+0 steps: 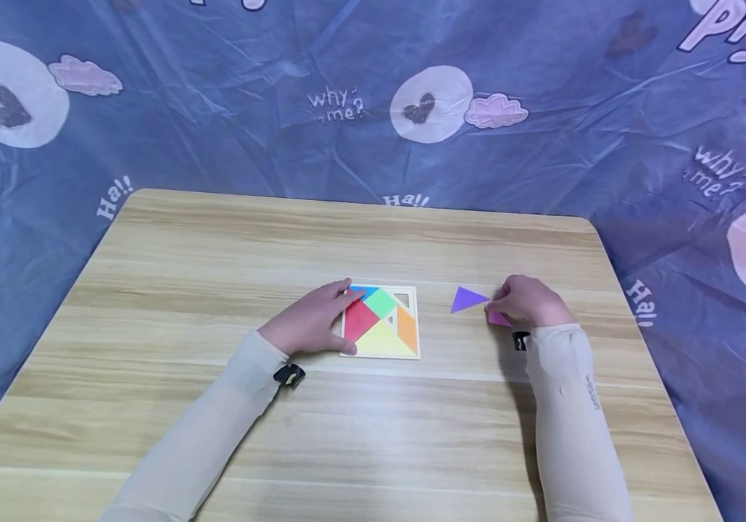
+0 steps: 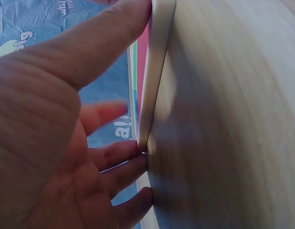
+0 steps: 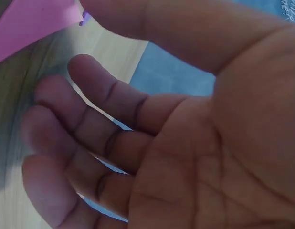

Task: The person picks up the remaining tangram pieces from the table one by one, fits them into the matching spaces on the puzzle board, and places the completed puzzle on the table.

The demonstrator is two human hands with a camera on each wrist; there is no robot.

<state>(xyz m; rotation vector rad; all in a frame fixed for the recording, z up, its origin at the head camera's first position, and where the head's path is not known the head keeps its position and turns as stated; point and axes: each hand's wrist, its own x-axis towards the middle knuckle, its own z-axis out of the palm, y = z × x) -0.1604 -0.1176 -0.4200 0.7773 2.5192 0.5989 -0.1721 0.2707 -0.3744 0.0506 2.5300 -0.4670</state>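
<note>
Steady one side, pinch lightly on the other

My right hand (image 1: 531, 301) is loosely bent, thumb apart from fingers, no grip visible. Beneath it, the half-hidden pink triangle (image 1: 498, 319); I can't tell its long axis. To its left, the purple triangle (image 1: 467, 299) points at it, long edge roughly sideways. I'd pinch opposite edges, my left hand (image 1: 310, 319) gripping the tray (image 1: 414, 293).

Pale glare on tabletop (image 1: 373, 428); wrist views dimmer, soft.

table (image 1: 379, 435): wood-grained, smooth (faint sheen) | pieces (image 1: 379, 343): smooth, matt | backdrop (image 1: 249, 130): creased, cloth-like | sleeves (image 1: 578, 428): matt cloth
</note>
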